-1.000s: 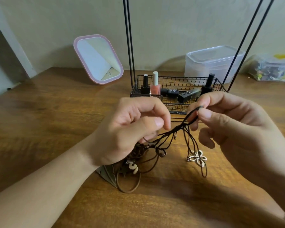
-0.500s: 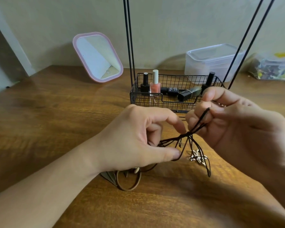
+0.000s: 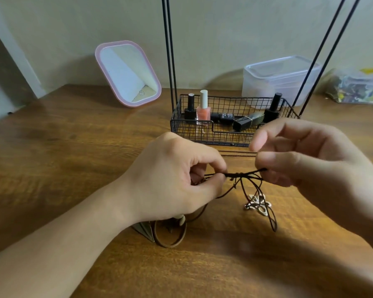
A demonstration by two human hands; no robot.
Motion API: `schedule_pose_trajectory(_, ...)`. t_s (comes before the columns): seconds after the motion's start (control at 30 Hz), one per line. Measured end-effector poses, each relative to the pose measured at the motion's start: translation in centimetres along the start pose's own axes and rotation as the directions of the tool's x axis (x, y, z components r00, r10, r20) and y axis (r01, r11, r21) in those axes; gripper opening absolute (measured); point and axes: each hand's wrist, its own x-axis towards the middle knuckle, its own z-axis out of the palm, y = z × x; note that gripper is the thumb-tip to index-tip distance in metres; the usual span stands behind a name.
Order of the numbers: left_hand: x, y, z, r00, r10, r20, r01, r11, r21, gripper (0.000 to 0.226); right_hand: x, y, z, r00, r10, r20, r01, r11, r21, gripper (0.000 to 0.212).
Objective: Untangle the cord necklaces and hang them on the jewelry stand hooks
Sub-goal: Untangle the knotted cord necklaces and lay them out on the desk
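A tangle of dark brown cord necklaces (image 3: 241, 176) stretches between my two hands just above the wooden table (image 3: 73, 147). My left hand (image 3: 172, 179) pinches the cords at their left end, thumb against forefinger. My right hand (image 3: 306, 155) pinches the right end of the same strand. A silver flower pendant (image 3: 257, 204) hangs from loops below the knot and touches the table. More cords, a shell bead and a brown loop (image 3: 170, 235) lie under my left wrist. The black jewelry stand (image 3: 233, 125) rises behind my hands; its hooks are out of frame.
The stand's wire basket holds nail polish bottles (image 3: 202, 108) and a dark tube. A pink-framed mirror (image 3: 128, 73) leans on the wall at the back left. A clear plastic box (image 3: 278, 80) and a plastic bag (image 3: 357, 87) sit at the back right.
Both hands have dropped lower and drawn apart, pulling the knotted strand level and taut. The right hand's grip moved from above the knot to its right side.
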Motion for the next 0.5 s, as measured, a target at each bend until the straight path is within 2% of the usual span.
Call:
schedule_pose_trajectory(0.07, 0.00, 0.00, 0.06, 1.000, -0.011, 0.017, 0.011, 1.000, 0.011, 0.009, -0.26, -0.13, 0.13, 0.999, -0.005, -0.037, -0.007, 0.948, -0.319, 0.029)
schedule_pose_trajectory(0.13, 0.02, 0.02, 0.27, 0.999, -0.021, 0.039, 0.021, 1.000, 0.008, 0.013, -0.45, -0.08, 0.42, 0.996, -0.076, -0.040, 0.035, 0.784, -0.619, 0.022)
schedule_pose_trajectory(0.3, 0.09, -0.03, 0.85, 0.992, -0.073, 0.105, 0.077, 0.997, -0.030, 0.011, -0.47, -0.30, 0.69, 0.987, -0.129, 0.098, 0.147, 0.457, -0.877, 0.025)
schedule_pose_trajectory(0.33, 0.13, 0.01, 0.84, 0.990, -0.085, 0.114, 0.092, 0.994, -0.052, 0.010, -0.45, -0.36, 0.60, 0.982, -0.135, 0.129, 0.175, 0.424, -0.888, 0.023)
schedule_pose_trajectory(0.37, 0.17, 0.10, 0.76, 0.987, -0.100, 0.129, 0.111, 0.991, -0.081, 0.007, -0.41, -0.41, 0.47, 0.979, -0.139, 0.147, 0.195, 0.452, -0.871, 0.020)
schedule_pose_trajectory(0.4, 0.18, 0.17, 0.59, 0.982, -0.117, 0.149, 0.135, 0.984, -0.117, 0.007, -0.32, -0.53, 0.41, 0.980, -0.138, 0.144, 0.196, 0.545, -0.815, 0.019)
schedule_pose_trajectory(0.47, 0.13, 0.33, 0.16, 0.969, -0.158, 0.190, 0.198, 0.957, -0.214, 0.022, -0.02, -0.86, 0.22, 0.987, -0.126, 0.095, 0.158, 0.801, -0.577, 0.021)
schedule_pose_trajectory(0.5, 0.10, 0.41, -0.05, 0.963, -0.170, 0.208, 0.223, 0.939, -0.264, 0.028, 0.14, -0.97, 0.01, 0.990, -0.125, 0.063, 0.140, 0.890, -0.434, 0.021)
